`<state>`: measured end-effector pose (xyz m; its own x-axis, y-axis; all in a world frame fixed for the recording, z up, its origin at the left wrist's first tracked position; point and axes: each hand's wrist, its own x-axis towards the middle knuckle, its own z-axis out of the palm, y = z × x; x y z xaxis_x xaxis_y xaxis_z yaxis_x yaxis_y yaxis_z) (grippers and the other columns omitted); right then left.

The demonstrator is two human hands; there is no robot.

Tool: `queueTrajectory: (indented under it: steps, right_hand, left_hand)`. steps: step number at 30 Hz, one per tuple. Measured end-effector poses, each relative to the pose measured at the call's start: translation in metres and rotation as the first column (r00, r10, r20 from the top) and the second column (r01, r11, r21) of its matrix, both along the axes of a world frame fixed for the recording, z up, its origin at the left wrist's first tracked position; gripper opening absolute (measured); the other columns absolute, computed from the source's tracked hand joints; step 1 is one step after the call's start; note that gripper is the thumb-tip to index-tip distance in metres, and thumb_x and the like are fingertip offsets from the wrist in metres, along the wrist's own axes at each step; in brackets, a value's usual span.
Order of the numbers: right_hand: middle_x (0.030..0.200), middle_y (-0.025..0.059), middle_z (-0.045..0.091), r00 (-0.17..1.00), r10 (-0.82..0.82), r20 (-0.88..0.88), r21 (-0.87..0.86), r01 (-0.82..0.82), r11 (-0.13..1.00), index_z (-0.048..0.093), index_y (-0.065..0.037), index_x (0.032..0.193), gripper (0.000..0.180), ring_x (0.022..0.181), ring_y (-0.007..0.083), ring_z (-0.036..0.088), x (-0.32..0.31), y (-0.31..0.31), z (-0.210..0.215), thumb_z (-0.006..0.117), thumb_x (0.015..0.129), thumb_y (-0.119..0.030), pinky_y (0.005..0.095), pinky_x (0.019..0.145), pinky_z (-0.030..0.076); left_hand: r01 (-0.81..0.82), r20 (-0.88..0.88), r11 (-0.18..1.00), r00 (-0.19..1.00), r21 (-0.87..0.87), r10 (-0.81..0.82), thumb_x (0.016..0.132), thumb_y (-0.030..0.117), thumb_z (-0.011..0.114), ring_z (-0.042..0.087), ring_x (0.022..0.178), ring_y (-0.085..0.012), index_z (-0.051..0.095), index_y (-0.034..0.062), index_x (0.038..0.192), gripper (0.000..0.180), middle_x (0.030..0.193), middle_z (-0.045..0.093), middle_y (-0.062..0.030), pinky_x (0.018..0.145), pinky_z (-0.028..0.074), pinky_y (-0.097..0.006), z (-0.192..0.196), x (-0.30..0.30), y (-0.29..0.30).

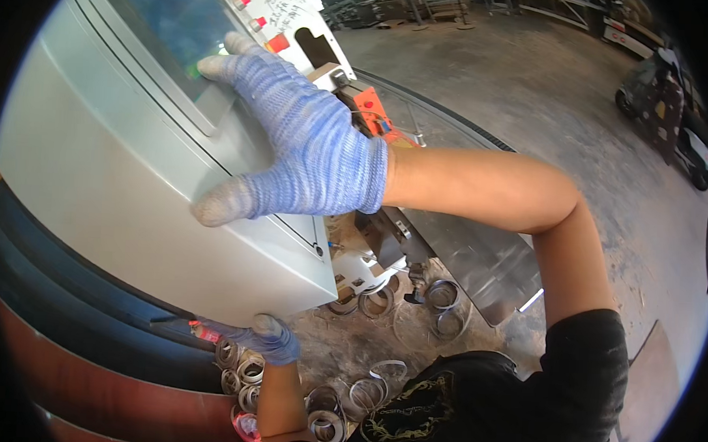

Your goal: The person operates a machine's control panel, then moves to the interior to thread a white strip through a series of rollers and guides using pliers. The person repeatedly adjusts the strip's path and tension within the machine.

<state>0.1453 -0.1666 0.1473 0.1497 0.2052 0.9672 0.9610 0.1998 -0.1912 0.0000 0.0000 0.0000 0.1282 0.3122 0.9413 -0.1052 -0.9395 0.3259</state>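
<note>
The control panel point(134, 180), a grey metal box with a dark screen point(169, 15) set into its sloping face, fills the upper left, its far left side cut off by the dark rim of the view. The right hand point(298, 136), in a blue knit glove, lies flat on the panel face with fingers spread, fingertips at the screen's lower right corner and thumb stretched toward the box's lower edge; it pinches nothing. The left hand point(266, 337), also gloved, is mostly hidden under the panel's bottom corner: only knuckles and part of the wrist show, and I cannot tell whether its grip is curled around anything. Above the screen, three red buttons point(276, 42) can be counted, and a fourth at the top edge is partly cut off. Beside the hand an orange part point(371, 107) of the machine shows only partly behind the wrist. Below, metal rings point(370, 297) lie scattered on the dusty floor point(534, 87); roughly a dozen, several overlapping or hidden by the forearm, so the count is uncertain. At the far right stands a blurred scooter point(674, 116).
</note>
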Motion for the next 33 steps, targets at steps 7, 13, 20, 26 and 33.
queueTrajectory:
  steps: [7,13,20,26,33]
  right_hand:
    - [0.137,0.0412,0.017,0.996,-0.077,-0.048,-0.15,0.069,0.986,0.028,0.008,0.135,0.131,0.132,0.0471,0.02,-0.018,-0.015,0.002,0.068,0.045,-0.078,0.0456,0.109,0.02]
    - [0.138,0.04,0.018,0.994,-0.052,-0.097,-0.225,0.029,0.974,0.024,0.01,0.135,0.131,0.133,0.0456,0.02,-0.024,-0.022,0.008,0.071,0.048,-0.075,0.0446,0.109,0.022]
    - [0.133,0.0356,0.031,0.997,-0.069,-0.02,-0.152,0.065,0.986,0.026,0.007,0.136,0.122,0.129,0.0448,0.03,-0.011,-0.019,0.007,0.072,0.054,-0.071,0.0462,0.107,0.027]
    - [0.143,0.0314,0.017,0.986,0.007,0.167,-0.128,0.014,0.992,0.024,0.002,0.138,0.103,0.134,0.0432,0.017,0.006,-0.02,0.009,0.071,0.067,-0.056,0.0446,0.11,0.018]
    - [0.139,0.0351,0.022,0.907,-0.044,0.42,0.001,0.049,0.999,0.032,0.003,0.135,0.092,0.13,0.0465,0.024,0.033,-0.019,0.017,0.064,0.073,-0.057,0.0477,0.107,0.021]
  left_hand:
    - [0.373,0.034,0.913,0.927,-0.165,-0.373,0.082,0.058,0.054,0.035,0.125,-0.0291,0.02,0.0004,0.141,0.089,0.139,0.028,-0.0191,0.104,0.027,-0.044,-0.01,-0.006,-0.006]
    - [0.403,-0.199,0.901,0.881,-0.158,-0.429,0.08,0.056,0.058,0.029,0.129,-0.0295,0.019,0.0031,0.141,0.089,0.14,0.024,-0.0166,0.106,0.022,-0.044,-0.018,-0.03,0.002]
    - [0.505,-0.084,0.855,0.853,-0.118,-0.515,0.071,0.046,0.072,0.023,0.133,-0.0293,0.006,0.0073,0.144,0.105,0.144,0.018,-0.0155,0.109,0.019,-0.044,0.001,-0.033,-0.033]
    - [0.154,-0.24,0.979,0.964,0.133,-0.119,0.066,0.055,0.072,0.027,0.131,-0.0293,0.004,0.0033,0.143,0.116,0.144,0.019,-0.0196,0.107,0.025,-0.044,0.038,-0.039,-0.058]
    - [-0.016,-0.141,0.996,0.99,0.089,0.029,0.057,0.069,0.071,0.017,0.133,-0.0358,-0.004,0.0064,0.143,0.13,0.143,0.011,-0.0258,0.108,0.021,-0.049,0.068,-0.011,-0.098]
